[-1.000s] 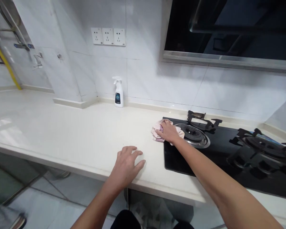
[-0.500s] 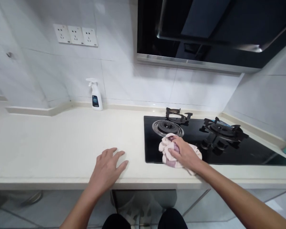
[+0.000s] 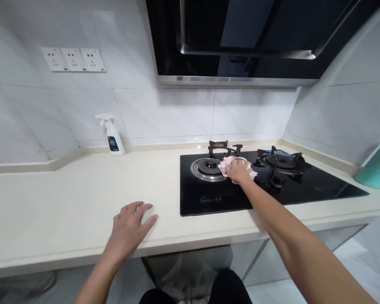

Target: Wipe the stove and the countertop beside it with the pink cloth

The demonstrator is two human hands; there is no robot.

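The right hand [image 3: 239, 171] sits curled over a crumpled pink cloth [image 3: 237, 164], pressing it against a black glass gas hob [image 3: 215, 200], between the left burner [image 3: 208, 168] and the right burner [image 3: 280, 162] and just beside the left one. The left hand [image 3: 129, 226] lies open, fingers spread, on the cream stone countertop [image 3: 50, 202] near its front edge. Farther left, a white spray bottle [image 3: 113, 137] stands against a white tiled wall [image 3: 164, 114], below a triple wall socket [image 3: 72, 59]. A black range hood [image 3: 234, 42] hangs above the hob, and a teal object [image 3: 375, 169] sits at the far right
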